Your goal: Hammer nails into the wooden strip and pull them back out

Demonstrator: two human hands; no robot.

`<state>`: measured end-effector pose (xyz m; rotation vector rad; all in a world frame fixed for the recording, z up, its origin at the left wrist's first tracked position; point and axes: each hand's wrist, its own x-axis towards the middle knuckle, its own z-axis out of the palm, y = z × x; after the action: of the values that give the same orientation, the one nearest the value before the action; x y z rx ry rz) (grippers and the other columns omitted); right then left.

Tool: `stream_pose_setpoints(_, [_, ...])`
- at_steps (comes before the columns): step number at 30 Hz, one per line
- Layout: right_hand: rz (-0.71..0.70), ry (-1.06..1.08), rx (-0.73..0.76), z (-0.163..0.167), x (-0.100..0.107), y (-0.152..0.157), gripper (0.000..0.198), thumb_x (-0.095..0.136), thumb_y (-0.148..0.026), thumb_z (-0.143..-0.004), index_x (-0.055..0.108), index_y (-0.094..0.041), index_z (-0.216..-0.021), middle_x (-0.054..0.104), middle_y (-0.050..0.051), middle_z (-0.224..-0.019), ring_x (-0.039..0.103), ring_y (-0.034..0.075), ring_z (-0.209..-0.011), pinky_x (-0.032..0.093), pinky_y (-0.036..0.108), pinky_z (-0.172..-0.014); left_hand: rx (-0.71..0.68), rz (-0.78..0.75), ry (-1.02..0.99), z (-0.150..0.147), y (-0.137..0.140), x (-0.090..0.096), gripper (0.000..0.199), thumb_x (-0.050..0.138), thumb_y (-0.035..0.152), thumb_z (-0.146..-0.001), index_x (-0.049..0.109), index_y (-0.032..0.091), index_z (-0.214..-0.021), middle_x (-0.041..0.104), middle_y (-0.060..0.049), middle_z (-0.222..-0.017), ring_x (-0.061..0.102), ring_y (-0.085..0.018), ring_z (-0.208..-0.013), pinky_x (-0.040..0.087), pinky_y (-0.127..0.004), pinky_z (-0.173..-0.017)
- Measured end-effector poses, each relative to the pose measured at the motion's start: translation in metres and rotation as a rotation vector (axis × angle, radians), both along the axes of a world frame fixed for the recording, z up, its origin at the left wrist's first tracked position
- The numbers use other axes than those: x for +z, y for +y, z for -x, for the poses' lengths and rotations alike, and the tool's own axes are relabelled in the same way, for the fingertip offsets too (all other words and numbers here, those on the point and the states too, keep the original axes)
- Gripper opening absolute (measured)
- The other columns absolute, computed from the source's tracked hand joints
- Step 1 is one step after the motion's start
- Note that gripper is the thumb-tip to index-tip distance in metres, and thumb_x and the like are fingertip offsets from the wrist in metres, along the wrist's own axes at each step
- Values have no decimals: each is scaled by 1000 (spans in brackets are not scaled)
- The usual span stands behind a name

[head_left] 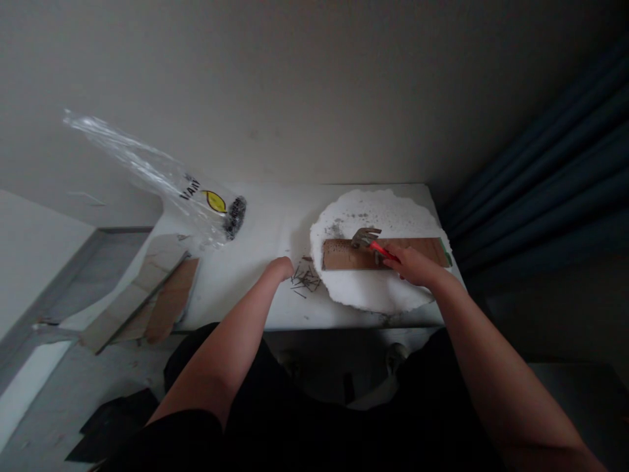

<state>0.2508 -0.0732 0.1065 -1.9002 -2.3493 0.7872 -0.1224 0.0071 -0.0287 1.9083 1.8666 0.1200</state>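
Note:
My right hand (411,263) grips the red handle of a claw hammer (366,237). The hammer's metal head is over a brown board (339,254), whose left part is dotted with many small marks. That board lies across a rough-edged white slab (376,292) on the table. My left hand (282,268) is closed just left of a loose pile of nails (305,278). Its fingertips are hidden from me, so I cannot make out what they hold, if anything.
On the white table (260,229), a clear plastic bag (196,196) with dark contents leans toward the wall. Board pieces (171,298) overhang the table's left front edge. A dark blue curtain (550,177) hangs at the right.

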Motion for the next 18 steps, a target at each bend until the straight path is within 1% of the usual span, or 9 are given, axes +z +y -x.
stream_pose_setpoints(3, [-46, -22, -7, 0, 1, 1, 36, 50, -37, -101, 63, -19, -130, 75, 11, -106, 67, 21, -87, 44, 29, -74, 51, 145, 160, -1, 0, 9, 20, 72, 21, -66, 55, 17, -56, 57, -7, -49, 67, -25, -69, 49, -30, -65])
stream_pose_setpoints(4, [-73, -16, -12, -1, 2, 1, 33, 53, -36, -100, 66, -19, -125, 74, 11, -107, 67, 22, -89, 44, 29, -75, 67, 159, 193, -2, 1, 15, 17, 72, 22, -67, 57, 17, -59, 61, -9, -55, 68, -27, -73, 50, -31, -66])
stream_pose_setpoints(6, [-107, 19, 7, -3, 3, 2, 27, 59, -32, -95, 69, -18, -116, 74, 10, -105, 66, 21, -91, 44, 28, -75, 102, 121, 211, -5, 6, 30, 14, 71, 28, -71, 61, 18, -69, 69, -13, -70, 69, -28, -82, 51, -32, -69])
stream_pose_setpoints(7, [-105, 41, 23, -4, 3, 2, 24, 60, -29, -94, 69, -18, -114, 74, 9, -103, 66, 21, -89, 44, 28, -74, 135, 34, 176, -9, 8, 38, 13, 68, 30, -74, 61, 18, -75, 71, -13, -77, 69, -28, -86, 51, -32, -71])
stream_pose_setpoints(9, [-58, 70, 31, -7, 3, 2, 23, 58, -27, -95, 69, -18, -113, 74, 7, -94, 65, 18, -78, 43, 27, -69, 138, -183, -87, -22, 9, 53, 9, 58, 28, -83, 59, 20, -86, 71, -9, -84, 68, -22, -84, 51, -29, -70])
stream_pose_setpoints(11, [6, 63, 7, -8, 2, 2, 27, 53, -28, -97, 67, -18, -117, 74, 6, -86, 63, 15, -65, 42, 26, -63, 72, -249, -472, -40, 6, 63, 9, 49, 28, -88, 54, 21, -91, 70, -4, -82, 67, -16, -73, 51, -26, -64])
stream_pose_setpoints(13, [16, 31, -3, -9, 0, 3, 32, 52, -30, -98, 65, -18, -125, 74, 7, -87, 64, 15, -63, 42, 26, -61, -56, -272, -696, -58, -2, 69, 10, 49, 30, -90, 53, 20, -89, 70, -4, -87, 67, -15, -77, 52, -25, -64])
stream_pose_setpoints(15, [-48, 2, 14, -11, -1, 4, 36, 54, -31, -98, 63, -21, -131, 75, 9, -97, 68, 19, -75, 44, 28, -66, -164, -303, -701, -71, -11, 71, 8, 53, 28, -87, 55, 20, -89, 72, -5, -93, 67, -16, -84, 52, -25, -67])
stream_pose_setpoints(18, [-124, -11, 32, -13, -3, 6, 39, 55, -31, -98, 62, -24, -136, 75, 11, -110, 69, 24, -92, 46, 30, -74, -243, -304, -596, -79, -19, 69, 5, 55, 23, -84, 56, 20, -88, 72, -3, -90, 66, -15, -77, 52, -27, -70])
